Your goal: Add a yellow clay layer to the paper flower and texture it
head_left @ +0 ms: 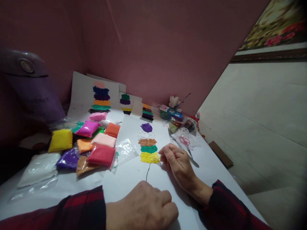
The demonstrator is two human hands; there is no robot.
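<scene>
My right hand (178,163) is pinched at the right end of a yellow textured band (149,157), with its thumb and forefinger together. Whatever lies between those fingertips is too small to make out. Curled closed, my left hand (142,206) rests on the white paper (128,166) nearer to me, and its fingertips are hidden. A thin dark line (147,172) runs from the yellow band down to my left hand. Above the yellow, green (149,149), brown (147,142), white (146,135) and purple (146,127) clay-like bands are stacked on the paper.
Several coloured clay packets (100,155) lie to the left, beside a purple container (35,86). Sheets with similar bands (79,92) lean at the wall. A metal tool (194,162), a bag with a pink ring (184,140) and a blue-white box (170,111) are at right.
</scene>
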